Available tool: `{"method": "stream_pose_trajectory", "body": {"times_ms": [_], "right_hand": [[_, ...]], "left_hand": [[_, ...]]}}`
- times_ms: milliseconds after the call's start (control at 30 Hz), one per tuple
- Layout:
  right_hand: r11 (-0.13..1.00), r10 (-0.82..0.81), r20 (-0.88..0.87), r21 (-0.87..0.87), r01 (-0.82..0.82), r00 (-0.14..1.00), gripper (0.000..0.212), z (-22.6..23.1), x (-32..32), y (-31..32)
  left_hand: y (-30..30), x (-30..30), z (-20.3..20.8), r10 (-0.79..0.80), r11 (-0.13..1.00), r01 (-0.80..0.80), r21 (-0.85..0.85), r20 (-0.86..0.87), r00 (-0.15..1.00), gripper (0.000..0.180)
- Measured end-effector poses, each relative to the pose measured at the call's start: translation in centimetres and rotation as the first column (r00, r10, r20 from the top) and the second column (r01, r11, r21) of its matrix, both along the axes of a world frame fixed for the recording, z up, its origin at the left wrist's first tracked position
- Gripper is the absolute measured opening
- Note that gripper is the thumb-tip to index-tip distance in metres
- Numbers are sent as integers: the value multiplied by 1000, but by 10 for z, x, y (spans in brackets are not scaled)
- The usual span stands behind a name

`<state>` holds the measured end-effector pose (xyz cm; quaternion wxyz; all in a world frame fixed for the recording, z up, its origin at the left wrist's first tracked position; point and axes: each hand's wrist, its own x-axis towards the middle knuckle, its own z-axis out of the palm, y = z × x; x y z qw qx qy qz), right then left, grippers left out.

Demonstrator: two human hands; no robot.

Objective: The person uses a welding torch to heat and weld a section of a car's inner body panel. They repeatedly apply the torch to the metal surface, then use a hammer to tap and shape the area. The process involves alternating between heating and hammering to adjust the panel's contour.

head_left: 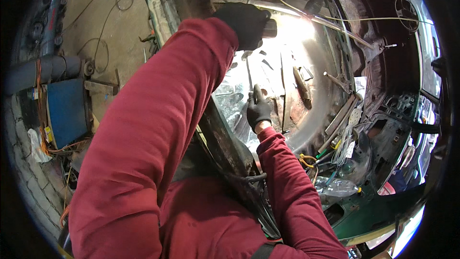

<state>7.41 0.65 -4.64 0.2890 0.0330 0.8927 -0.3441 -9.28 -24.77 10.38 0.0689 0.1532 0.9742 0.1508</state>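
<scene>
Head cam: L hand (243,25), blk-gloved, curled round dark block (270,29), up beside bright glare (298,28) over metal pan (314,60). R hand (259,111), also blk-gloved, lower down over pan, a finger or two outstretched, rest bent; can't tell if gripping anything. Bar (302,84) lies in pan, R of R hand. Lower R: clear bottle (338,187) w/ yellow cap (359,190), nr wires (341,152). Far L: grey tube (49,41) w/ red print (51,17), too small to read; blue board (68,112) below.
</scene>
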Motion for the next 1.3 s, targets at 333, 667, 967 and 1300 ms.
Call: {"method": "stream_pose_trajectory", "body": {"times_ms": [333,667,967,1300], "right_hand": [[994,62,-37,89,-58,997,52,-4,-14,-6],[974,52,-18,220,-47,998,57,-5,-21,1],[988,148,-195,-7,-153,969,49,-32,24,23],[996,32,-242,92,-10,970,49,-51,29,33]], "left_hand": [[0,2,0,27,1000,-27,-2,-2,1000,46],[-1,0,-7,-37,998,39,42,-60,998,48],[1,0,8,21,999,-20,28,-18,1000,43],[3,0,1,8,997,-8,78,-7,1000,34]]}}
